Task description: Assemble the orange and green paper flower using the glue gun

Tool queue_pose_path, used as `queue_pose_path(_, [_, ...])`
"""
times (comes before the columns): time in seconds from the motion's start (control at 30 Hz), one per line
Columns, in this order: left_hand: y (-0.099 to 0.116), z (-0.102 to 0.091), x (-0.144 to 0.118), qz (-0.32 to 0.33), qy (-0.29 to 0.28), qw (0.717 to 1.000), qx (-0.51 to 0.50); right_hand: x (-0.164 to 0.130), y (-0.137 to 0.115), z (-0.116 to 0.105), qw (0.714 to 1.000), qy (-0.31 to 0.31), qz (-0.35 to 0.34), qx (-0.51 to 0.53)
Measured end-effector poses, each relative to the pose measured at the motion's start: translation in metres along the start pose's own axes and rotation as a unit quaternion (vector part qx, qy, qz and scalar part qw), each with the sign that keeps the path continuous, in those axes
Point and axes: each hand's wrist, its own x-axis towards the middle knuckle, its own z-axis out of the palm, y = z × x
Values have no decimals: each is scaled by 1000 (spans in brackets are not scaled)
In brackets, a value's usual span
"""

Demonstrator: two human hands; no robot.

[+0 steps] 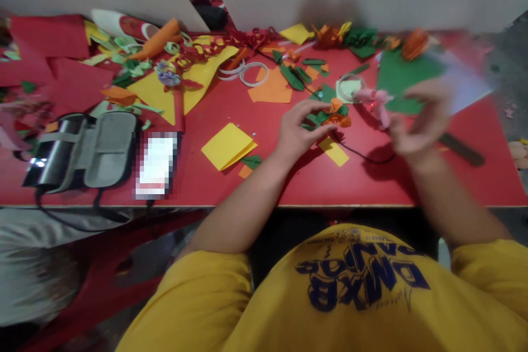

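Note:
An orange and green paper flower (338,114) is pinched between the thumb and fingers of my left hand (299,124), just above the table. My right hand (424,115) is blurred by motion, its fingers curved and apart, with nothing seen between them. Close to its fingertips is a pink glue gun (373,103) with a small red light; whether they touch is unclear. A black cord (367,158) curves over the table between my hands. Below the flower lies a small yellow paper strip (335,151).
The red table (297,187) carries folded yellow paper (229,146), a phone (157,165), an open grey case (109,148), tape rolls (253,74) and a green sheet (406,80). Paper scraps crowd the back left. A dark flat stick (462,149) lies by my right forearm.

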Motion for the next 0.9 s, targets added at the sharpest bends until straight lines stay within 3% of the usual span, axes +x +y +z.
queue_pose_path(0.07, [5,1,-3,26,-36,999,9,-5,-26,11,990,-41,-135,26])
queue_pose_path(0.13, [10,1,-5,41,-52,998,15,-7,-41,24,983,-90,-158,14])
queue_pose_path(0.37, [14,2,-7,25,-62,998,3,-5,-41,33,980,-179,-84,28])
queue_pose_path(0.53, [14,2,-8,-2,-67,998,-2,-4,-42,34,977,-189,-74,61])
queue_pose_path(0.9, [12,6,-7,22,-77,997,-23,-9,-43,40,978,-183,-39,95])
